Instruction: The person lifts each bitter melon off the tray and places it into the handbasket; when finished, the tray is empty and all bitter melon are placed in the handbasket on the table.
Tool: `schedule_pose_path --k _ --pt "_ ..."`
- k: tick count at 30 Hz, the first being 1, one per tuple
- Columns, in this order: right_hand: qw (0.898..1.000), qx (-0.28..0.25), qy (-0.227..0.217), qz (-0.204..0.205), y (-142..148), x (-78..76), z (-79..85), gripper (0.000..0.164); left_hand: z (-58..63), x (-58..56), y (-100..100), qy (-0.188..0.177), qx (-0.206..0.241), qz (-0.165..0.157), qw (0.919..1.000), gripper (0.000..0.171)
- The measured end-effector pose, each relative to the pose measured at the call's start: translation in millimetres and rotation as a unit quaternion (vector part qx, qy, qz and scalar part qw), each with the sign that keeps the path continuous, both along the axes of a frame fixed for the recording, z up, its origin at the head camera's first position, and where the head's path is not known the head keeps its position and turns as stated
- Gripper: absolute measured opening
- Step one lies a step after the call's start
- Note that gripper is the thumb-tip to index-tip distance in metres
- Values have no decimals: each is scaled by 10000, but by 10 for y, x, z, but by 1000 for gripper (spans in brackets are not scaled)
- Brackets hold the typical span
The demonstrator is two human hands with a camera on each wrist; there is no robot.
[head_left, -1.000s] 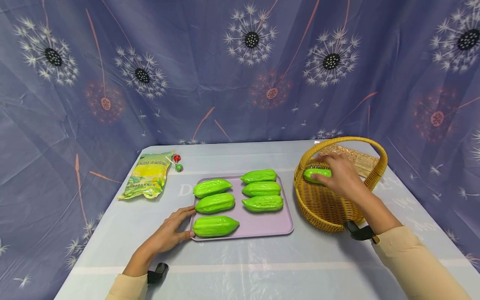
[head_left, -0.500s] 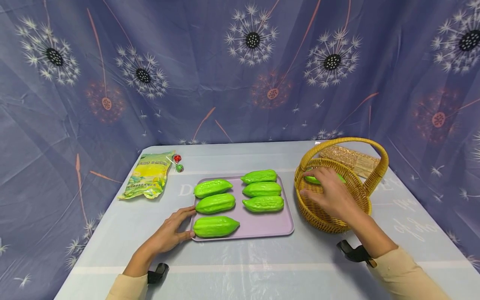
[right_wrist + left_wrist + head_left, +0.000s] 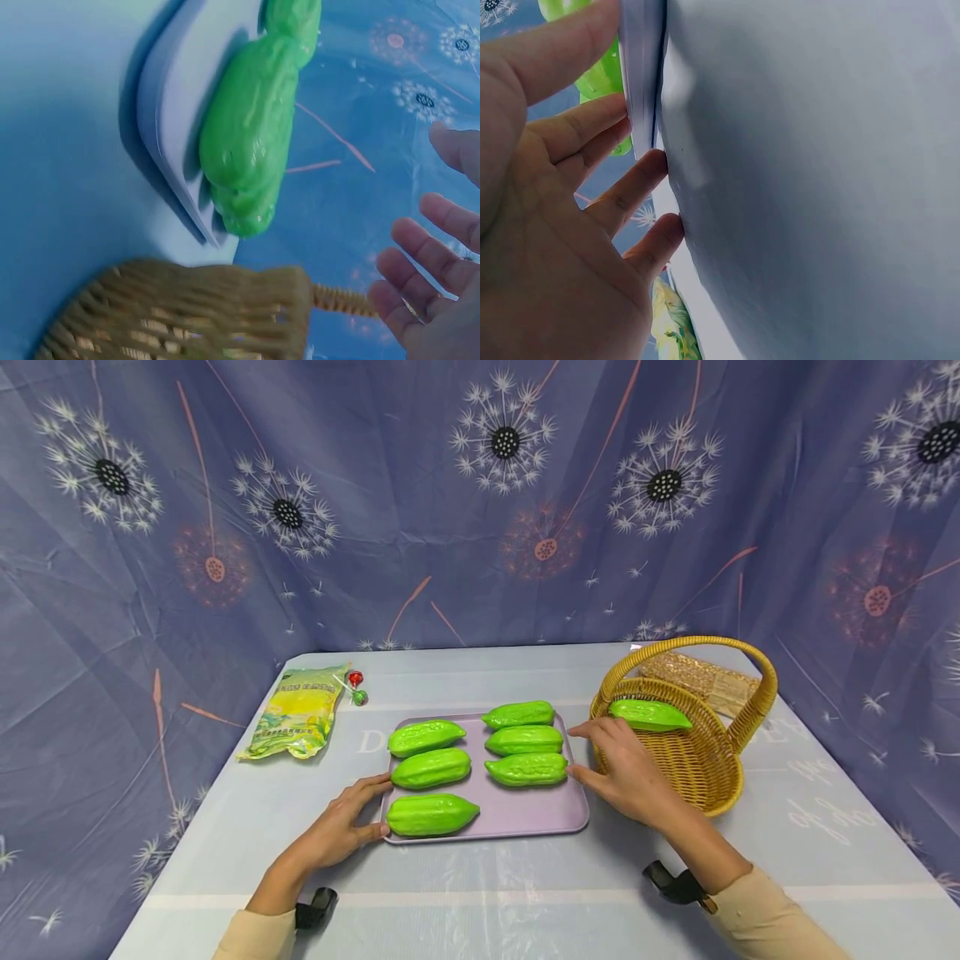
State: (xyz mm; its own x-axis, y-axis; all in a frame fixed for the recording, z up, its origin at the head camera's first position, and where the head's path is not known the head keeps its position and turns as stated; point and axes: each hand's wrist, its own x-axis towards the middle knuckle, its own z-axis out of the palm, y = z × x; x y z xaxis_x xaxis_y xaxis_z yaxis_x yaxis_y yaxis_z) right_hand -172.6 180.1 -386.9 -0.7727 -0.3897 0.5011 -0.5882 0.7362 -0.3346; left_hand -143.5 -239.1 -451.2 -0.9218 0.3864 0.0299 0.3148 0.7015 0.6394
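In the head view, a light purple tray (image 3: 521, 812) holds several green ridged bitter melons (image 3: 431, 814) in two columns, three on the left and three on the right. My left hand (image 3: 333, 828) touches the tray's left edge with thumb and fingertips spread; the left wrist view shows the fingers (image 3: 641, 187) fairly straight along its side. One more bitter melon (image 3: 649, 715) lies at the back inside a yellow wicker basket (image 3: 693, 781). Holding nothing, my right hand (image 3: 630, 772) is between basket and tray, its fingertips near the right column's front melon (image 3: 527, 769).
The basket's tall arched handle (image 3: 763, 702) rises on the right. Behind it lies a packet of brown grains (image 3: 697, 677). At the back left are a yellow-green bag (image 3: 296, 710) and two lollipops (image 3: 357, 687). A dandelion-patterned blue curtain (image 3: 420, 527) hangs behind the table.
My right hand has let go of the bitter melon inside the basket and moved left, out over the near rim to the tray's right edge. The left hand has stayed put.
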Motion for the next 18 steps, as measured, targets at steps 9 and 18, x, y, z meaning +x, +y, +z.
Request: schedule_pose_path --k 9,18 --pt "9997 86 -57 209 -153 1 -133 50 -7 3 6 100 36 -52 9999 61" --pt "9996 158 -199 159 -253 -38 -244 53 10 13 -2 15 -20 -7 10000 61"
